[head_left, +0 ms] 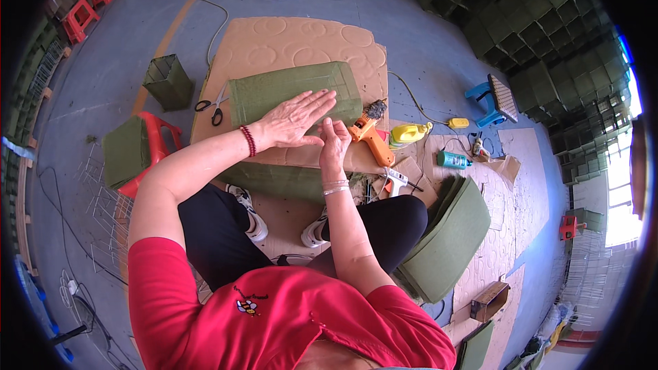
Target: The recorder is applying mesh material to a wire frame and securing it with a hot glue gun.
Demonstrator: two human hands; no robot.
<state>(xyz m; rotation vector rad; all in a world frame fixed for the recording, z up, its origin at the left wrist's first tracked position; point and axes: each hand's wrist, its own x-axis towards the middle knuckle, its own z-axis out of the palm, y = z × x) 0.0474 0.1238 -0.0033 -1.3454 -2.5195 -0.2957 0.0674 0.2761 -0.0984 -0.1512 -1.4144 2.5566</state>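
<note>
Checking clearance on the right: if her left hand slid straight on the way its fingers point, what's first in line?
Probably the orange glue gun: the left hand lies flat on the green felt box, fingers pointing right. Depth is uncertain.

Grey floor (116, 62) carries cardboard sheet (301, 44), scissors (211, 108), glue gun (370, 136).

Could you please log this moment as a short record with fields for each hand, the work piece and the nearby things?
left hand: left hand lies flat, fingers spread, on the green felt box
right hand: right hand stands edge-on against the box's near side, fingers together
work piece: green felt box lying on its side on cardboard sheet
tools: orange glue gun right of the hands; black-handled scissors left of the box
other things: yellow bottle, teal can, stack of green felt, red stool
</note>
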